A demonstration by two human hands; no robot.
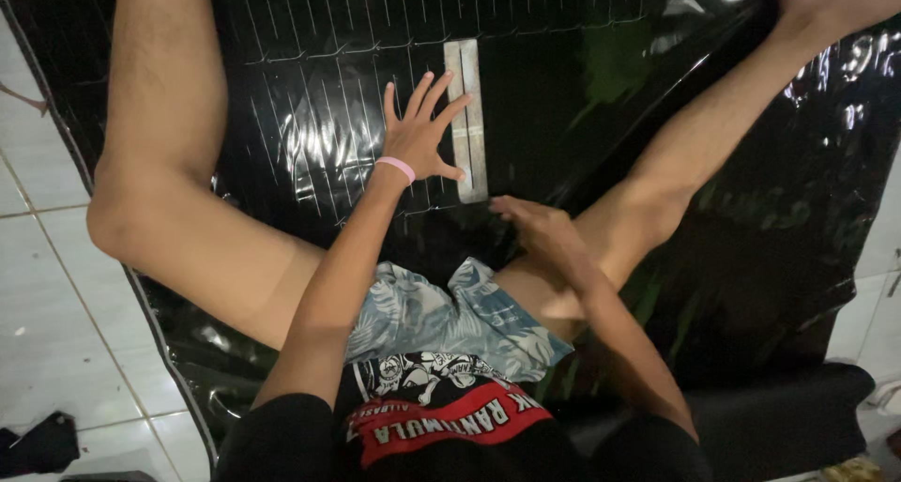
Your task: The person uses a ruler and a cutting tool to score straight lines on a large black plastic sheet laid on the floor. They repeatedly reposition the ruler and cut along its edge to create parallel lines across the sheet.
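Note:
A glossy black plastic sheet (741,257) is spread on the floor between my bare legs. It is scored with several thin pale parallel lines (310,135). A long metal ruler (466,78) lies upright on the sheet. My left hand (419,135), with a pink wristband (396,168), is pressed flat on the sheet with fingers spread, fingertips touching the ruler's left edge. My right hand (535,227) is blurred, low by the ruler's near end, fingers pointing left. Whether it holds anything is unclear.
My left leg (169,182) lies bent across the sheet's left side and my right leg (694,135) stretches to the upper right. White floor tiles (47,332) border the sheet on the left. A dark piece of cloth (42,443) lies at the bottom left.

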